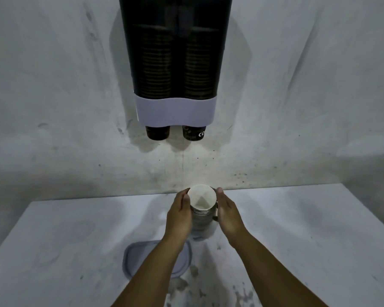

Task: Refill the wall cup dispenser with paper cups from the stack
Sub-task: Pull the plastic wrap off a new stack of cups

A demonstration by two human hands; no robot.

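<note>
A stack of paper cups point(201, 199) stands upright on the white table point(297, 229), near its far edge; I look down into the white inside of the top cup. My left hand point(179, 214) presses against the stack's left side and my right hand point(227, 212) against its right side, fingers curled around it. On the wall above hangs the dark cup dispenser point(175, 63) with two tubes holding many cups. It has a pale band at its bottom. A dark cup pokes out under each tube, the left cup point(157, 132) and the right cup point(193, 133).
A grey rounded lid or tray point(138, 258) lies flat on the table in front of the stack, partly under my left forearm. The stained white wall point(297, 96) rises directly behind the table's far edge.
</note>
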